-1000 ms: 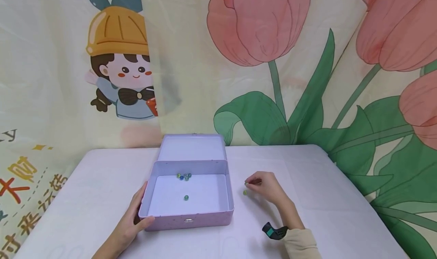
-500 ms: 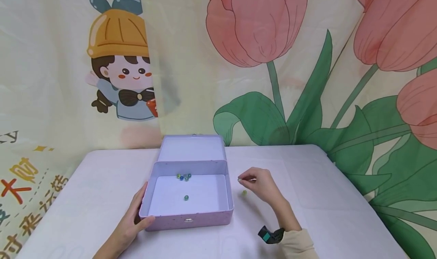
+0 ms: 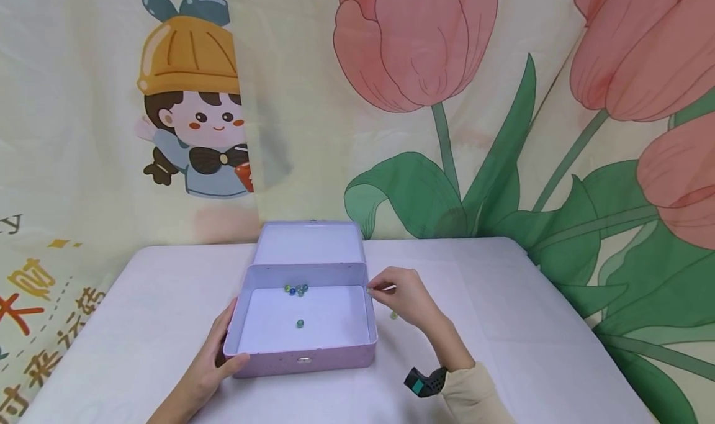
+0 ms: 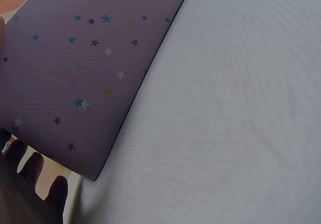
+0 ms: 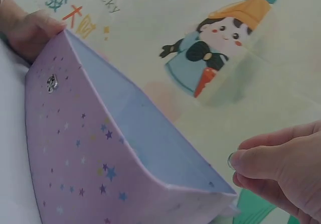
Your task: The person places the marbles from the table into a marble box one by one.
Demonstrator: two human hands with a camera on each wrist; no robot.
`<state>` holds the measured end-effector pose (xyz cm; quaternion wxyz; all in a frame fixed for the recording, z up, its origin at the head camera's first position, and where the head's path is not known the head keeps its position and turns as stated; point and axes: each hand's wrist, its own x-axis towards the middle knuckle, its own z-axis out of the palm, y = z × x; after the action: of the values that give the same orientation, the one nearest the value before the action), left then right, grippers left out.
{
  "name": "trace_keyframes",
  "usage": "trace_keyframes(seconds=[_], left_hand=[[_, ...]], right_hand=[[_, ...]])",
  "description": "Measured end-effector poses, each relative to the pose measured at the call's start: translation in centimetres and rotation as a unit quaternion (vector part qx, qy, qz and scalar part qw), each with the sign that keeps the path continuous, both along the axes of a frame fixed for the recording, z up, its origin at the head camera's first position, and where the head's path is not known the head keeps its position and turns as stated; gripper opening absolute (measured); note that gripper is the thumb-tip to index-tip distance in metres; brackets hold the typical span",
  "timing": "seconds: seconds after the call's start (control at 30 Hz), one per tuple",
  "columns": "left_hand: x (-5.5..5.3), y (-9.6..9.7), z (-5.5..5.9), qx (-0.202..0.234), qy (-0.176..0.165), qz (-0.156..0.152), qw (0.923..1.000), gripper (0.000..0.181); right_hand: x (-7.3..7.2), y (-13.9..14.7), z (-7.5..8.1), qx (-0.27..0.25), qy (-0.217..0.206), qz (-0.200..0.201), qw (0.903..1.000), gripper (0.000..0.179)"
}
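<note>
A lilac tin box (image 3: 329, 359) with printed stars stands on the table, its lid (image 3: 307, 244) raised at the back. Several glass marbles (image 3: 293, 292) lie grouped near its rear wall, and a single green marble (image 3: 300, 324) sits nearer the front. My left hand (image 3: 202, 365) grips the front left corner, thumb on the front and fingers along the side. Thumb and fingers of my right hand (image 3: 406, 297) pinch a clear greenish marble (image 5: 230, 160) at the box's right rim. On the table beneath that hand is a yellow-green marble (image 3: 393, 316), partly hidden.
A white cloth covers the table (image 3: 503, 324). Behind it hangs a printed backdrop (image 3: 313, 132) with tulips and a cartoon figure. A black wristband (image 3: 426, 382) is on the right wrist, by a beige sleeve (image 3: 475, 393).
My right hand has lifted the pinched marble from beside the yellow-green one and carried it left to the box's right rim. The left hand keeps its hold on the box.
</note>
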<state>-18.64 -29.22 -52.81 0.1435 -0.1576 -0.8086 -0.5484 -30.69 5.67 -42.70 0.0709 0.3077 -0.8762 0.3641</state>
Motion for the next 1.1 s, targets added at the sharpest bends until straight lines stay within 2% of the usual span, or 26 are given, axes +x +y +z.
trace_keyframes(seconds=[0.1,0.27,0.63,0.8,0.93,1.1], left_hand=[[-0.1,-0.2,-0.1,0.002,0.0,0.005,1.0,0.088],[0.0,-0.2,-0.4,0.001,-0.002,0.001,1.0,0.088],[0.0,0.0,-0.6,0.004,-0.027,0.002,0.9996,0.088],[0.1,0.0,-0.4,0.007,-0.041,0.007,0.9991,0.088],[0.2,-0.1,-0.2,0.0,-0.024,0.012,0.9996,0.088],[0.3,0.0,0.1,0.004,-0.007,0.006,1.0,0.088]], right_hand=[[-1.0,-1.4,0.4,0.029,0.007,0.031,0.9991,0.011],[-2.8,-3.7,0.5,0.091,-0.008,0.058,0.9942,0.009],[-6.4,-7.0,-0.4,0.198,-0.032,0.11,0.9734,0.002],[-6.8,-8.6,-0.6,0.243,-0.018,0.125,0.9618,0.002],[-6.4,-10.1,-0.5,0.283,-0.003,0.131,0.95,0.004],[-6.0,-10.9,-0.7,0.304,-0.005,0.126,0.9441,0.004]])
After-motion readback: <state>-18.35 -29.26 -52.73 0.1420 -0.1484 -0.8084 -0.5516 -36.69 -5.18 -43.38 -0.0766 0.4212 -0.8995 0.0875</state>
